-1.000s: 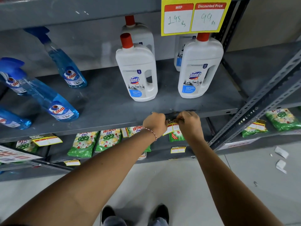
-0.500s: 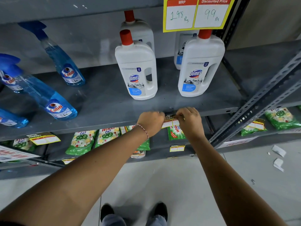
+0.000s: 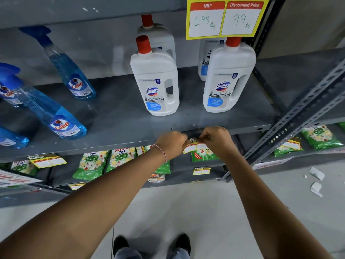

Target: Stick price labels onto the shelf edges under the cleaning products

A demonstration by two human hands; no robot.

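Note:
A small yellow price label (image 3: 194,145) with red and white boxes hangs at the front edge of the grey metal shelf (image 3: 119,144), below two white Domex bottles (image 3: 155,81) (image 3: 226,79). My left hand (image 3: 172,143) pinches the label's left end. My right hand (image 3: 217,140) pinches its top right corner against the shelf edge. Part of the label is hidden behind my fingers.
Blue Colin spray bottles (image 3: 56,116) lie at the shelf's left. A big yellow MRP sign (image 3: 224,17) hangs above. Green Wheel detergent packets (image 3: 91,163) fill the lower shelf, with other labels (image 3: 47,160) on its edges. Slotted uprights (image 3: 291,120) stand right. Paper scraps (image 3: 316,173) litter the floor.
Both hands stay on the label at the shelf edge; they have shifted slightly, and more of the label now shows between them.

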